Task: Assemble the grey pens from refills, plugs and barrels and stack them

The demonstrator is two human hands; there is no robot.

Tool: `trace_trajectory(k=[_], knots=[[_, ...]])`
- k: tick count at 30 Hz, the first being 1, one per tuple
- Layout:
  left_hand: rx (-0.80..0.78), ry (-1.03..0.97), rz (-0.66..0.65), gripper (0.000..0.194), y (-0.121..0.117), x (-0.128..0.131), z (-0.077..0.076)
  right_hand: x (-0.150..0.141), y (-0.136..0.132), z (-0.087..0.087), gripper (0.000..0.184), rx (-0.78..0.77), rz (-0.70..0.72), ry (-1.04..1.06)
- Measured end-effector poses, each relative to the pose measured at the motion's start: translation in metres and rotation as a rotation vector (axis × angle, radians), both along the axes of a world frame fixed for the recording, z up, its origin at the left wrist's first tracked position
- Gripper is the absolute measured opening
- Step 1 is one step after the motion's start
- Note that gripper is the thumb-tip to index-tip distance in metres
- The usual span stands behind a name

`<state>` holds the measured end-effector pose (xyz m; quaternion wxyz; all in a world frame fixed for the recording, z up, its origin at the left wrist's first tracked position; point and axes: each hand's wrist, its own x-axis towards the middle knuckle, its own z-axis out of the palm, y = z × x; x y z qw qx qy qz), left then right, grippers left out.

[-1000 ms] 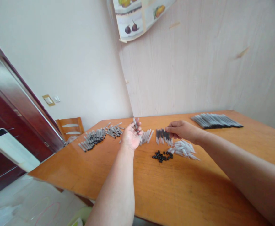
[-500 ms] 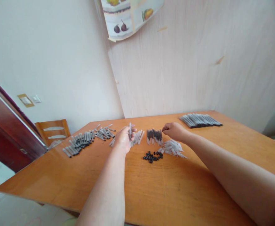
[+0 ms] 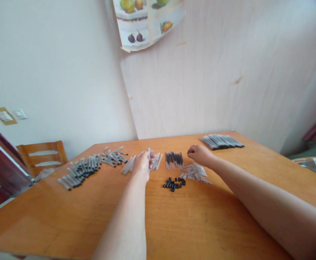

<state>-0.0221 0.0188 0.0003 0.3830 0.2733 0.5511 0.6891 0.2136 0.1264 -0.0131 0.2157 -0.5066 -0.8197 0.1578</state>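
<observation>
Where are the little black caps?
In the head view, just right of center, black caps lie nearer you than the dark refills, left of the white plastic pieces.

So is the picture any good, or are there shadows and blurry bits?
Head view: soft, fairly even light; a faint shadow below the right forearm; pale sheen on the tabletop's left side; top right corner darkened; small black pieces lack crisp detail.

Below the grip, a glossy orange wooden table (image 3: 174, 224); beyond, a smooth pale wall (image 3: 66, 72); left, a slatted wooden chair (image 3: 43, 147).
</observation>
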Motion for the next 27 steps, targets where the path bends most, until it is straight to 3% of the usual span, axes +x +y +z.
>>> trace_trajectory(k=[9, 18, 27], knots=[[-0.021, -0.013, 0.012, 0.019, 0.005, 0.002, -0.003, -0.014, -0.009, 0.012, 0.02, -0.031, -0.003, -0.068], [-0.01, -0.093, 0.005, 0.018, 0.005, 0.001, -0.002, -0.05, -0.02, 0.032, 0.02, -0.123, 0.007, -0.184], [-0.025, -0.075, 0.031, 0.017, 0.004, 0.004, 0.0, -0.099, -0.026, 0.029, 0.023, -0.13, 0.016, -0.333]])
